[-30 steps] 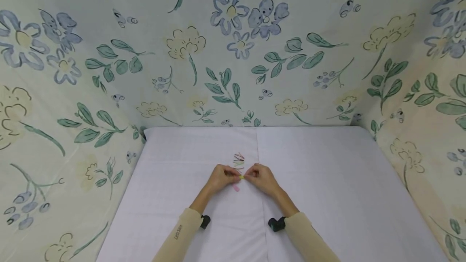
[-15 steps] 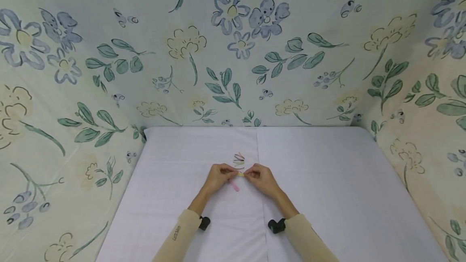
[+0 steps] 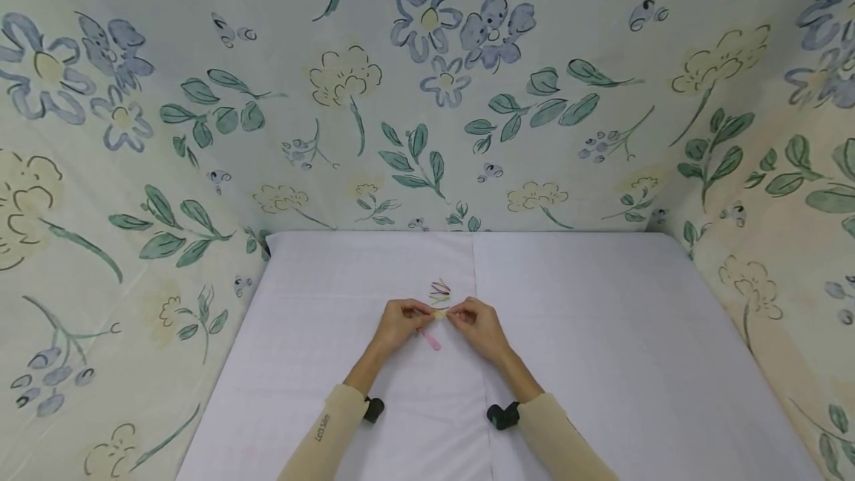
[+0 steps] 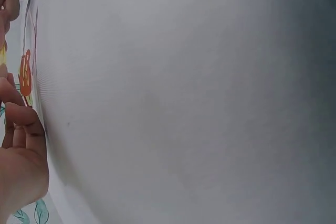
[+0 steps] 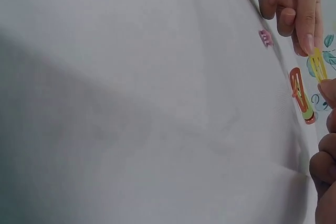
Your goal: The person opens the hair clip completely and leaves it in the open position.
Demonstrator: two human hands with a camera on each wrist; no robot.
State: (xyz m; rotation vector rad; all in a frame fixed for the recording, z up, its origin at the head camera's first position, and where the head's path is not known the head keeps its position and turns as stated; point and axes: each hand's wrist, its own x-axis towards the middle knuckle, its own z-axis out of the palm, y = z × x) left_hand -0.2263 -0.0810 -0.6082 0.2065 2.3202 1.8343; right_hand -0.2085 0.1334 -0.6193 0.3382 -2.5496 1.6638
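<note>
Between the two hands is a yellow snap hair clip (image 5: 317,65), one end pinched by each hand's fingertips. The left hand (image 3: 399,324) holds the clip's left end, seen from above in the right wrist view. Its other end is in the right hand (image 3: 481,326), thumb and finger together on it. Just beyond the hands lies a group of red, green and dark hair clips (image 3: 439,291) on the white cloth. An orange-red clip (image 5: 298,90) and a green one show up closer in the right wrist view. A pink clip (image 3: 433,342) lies nearer the person, partly covered by the left hand.
A white cloth (image 3: 588,332) with a seam covers the table. Floral curtains (image 3: 427,95) stand behind the table and along both sides. Small black cameras sit at both wrists.
Both hands have shifted slightly away from the person, carrying the yellow hair clip toward the group of clips. More of the pink clip came into sight.
</note>
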